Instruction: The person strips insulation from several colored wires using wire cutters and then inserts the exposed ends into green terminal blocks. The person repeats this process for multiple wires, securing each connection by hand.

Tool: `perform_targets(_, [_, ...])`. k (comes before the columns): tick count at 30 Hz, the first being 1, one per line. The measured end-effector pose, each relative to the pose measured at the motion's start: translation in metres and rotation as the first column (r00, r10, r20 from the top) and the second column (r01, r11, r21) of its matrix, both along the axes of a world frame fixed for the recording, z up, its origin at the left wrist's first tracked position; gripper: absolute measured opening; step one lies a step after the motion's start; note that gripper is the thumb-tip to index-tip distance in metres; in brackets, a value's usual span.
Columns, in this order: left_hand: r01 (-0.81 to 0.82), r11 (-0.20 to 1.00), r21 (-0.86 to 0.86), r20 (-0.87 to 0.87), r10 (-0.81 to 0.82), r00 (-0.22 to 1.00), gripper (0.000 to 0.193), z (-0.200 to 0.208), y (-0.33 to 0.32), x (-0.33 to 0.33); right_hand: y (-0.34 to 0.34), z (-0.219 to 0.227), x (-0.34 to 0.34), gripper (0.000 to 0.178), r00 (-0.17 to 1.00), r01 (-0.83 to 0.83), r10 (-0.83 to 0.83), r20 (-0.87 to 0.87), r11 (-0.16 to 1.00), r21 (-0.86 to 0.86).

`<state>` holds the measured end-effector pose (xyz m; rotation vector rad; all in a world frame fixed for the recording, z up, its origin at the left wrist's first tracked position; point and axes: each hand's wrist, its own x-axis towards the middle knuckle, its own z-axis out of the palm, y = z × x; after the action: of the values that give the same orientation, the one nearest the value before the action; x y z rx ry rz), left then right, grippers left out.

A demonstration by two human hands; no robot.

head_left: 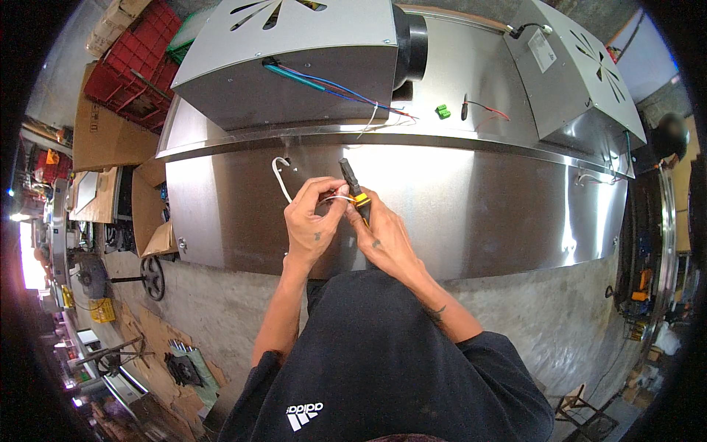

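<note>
Near the middle, a white cable (279, 179) comes out of a hole in the stainless steel front panel and runs to my hands. My left hand (313, 210) is closed in a pinch on its end, where thin wire shows between the fingertips. My right hand (383, 232) grips a black-and-yellow hand tool (348, 172), whose dark end points away from me; its exact kind is hard to make out. The tool's yellow part lies right beside the wire end, and both hands nearly touch.
Beyond the panel's ledge stands a grey metal blower box (331, 81) with loose coloured wires (346, 92). A second box (582, 81) is at the right. Between them lie a green terminal block (442, 112) and a small dark part with leads (465, 110). Red crates (136, 66) are far left.
</note>
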<state>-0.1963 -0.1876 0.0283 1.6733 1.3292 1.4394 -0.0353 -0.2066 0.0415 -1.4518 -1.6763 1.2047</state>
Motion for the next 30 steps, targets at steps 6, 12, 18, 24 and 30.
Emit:
perform_targets(6, [-0.022, 0.998, 0.058, -0.069, 0.026, 0.997, 0.014, 0.003, -0.001, 0.004, 0.0, -0.006, -0.001, 0.047, 0.999, 0.022, -0.021, -0.035, 0.999, 0.039])
perform_targets(12, [-0.027, 0.995, 0.098, -0.12, 0.038, 0.992, 0.015, 0.004, 0.001, 0.005, 0.001, -0.018, -0.001, 0.048, 0.998, 0.043, -0.039, -0.039, 0.994, 0.104])
perform_targets(18, [0.002, 0.993, 0.12, -0.181, 0.02, 0.983, 0.019, 0.007, 0.002, 0.002, 0.002, -0.021, -0.001, 0.046, 0.999, 0.04, -0.042, 0.016, 0.988, 0.149])
perform_targets(24, [0.066, 0.978, -0.197, -0.118, -0.09, 0.989, 0.023, 0.018, 0.005, -0.003, 0.005, -0.019, 0.004, 0.045, 1.0, 0.021, -0.022, 0.011, 0.995, 0.1])
perform_targets(30, [0.258, 0.858, -0.444, -0.159, -0.359, 0.919, 0.039, 0.037, 0.015, -0.016, 0.004, -0.027, 0.01, 0.049, 0.994, -0.057, 0.062, -0.086, 0.996, 0.065])
